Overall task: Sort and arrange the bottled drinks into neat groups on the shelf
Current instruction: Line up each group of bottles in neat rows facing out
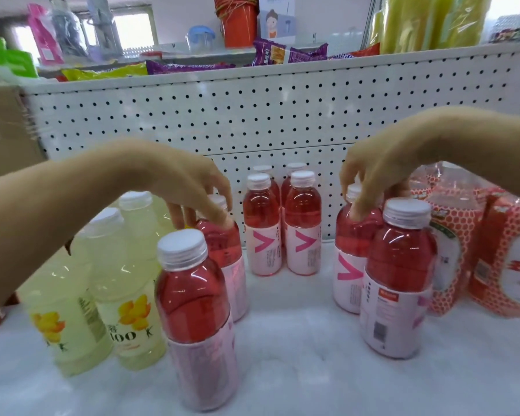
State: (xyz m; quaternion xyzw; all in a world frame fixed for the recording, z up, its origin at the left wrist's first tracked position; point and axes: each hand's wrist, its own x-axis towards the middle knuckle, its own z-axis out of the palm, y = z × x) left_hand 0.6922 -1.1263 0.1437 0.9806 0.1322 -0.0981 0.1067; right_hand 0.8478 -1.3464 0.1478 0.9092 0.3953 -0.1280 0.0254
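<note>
- White shelf (282, 340) with a pegboard (252, 115) behind it fills my view.
- Four pink drinks stand as a tight block (302, 229) against the pegboard, and I place everything else from it.
- Left of the block, my left hand (186, 187) has its fingers curled round the neck of the left bottle (222, 247), upright on the shelf.
- Right of the block, my right hand (382, 172) grasps the neck of the right bottle (350, 265), also upright.
- Nearer me than the block, the front-left bottle (195, 319) and front-right bottle (397, 283) stand just before the held ones.
- Further left of the block are yellow bottles (123, 289), and further right are red packs (478, 250).
</note>
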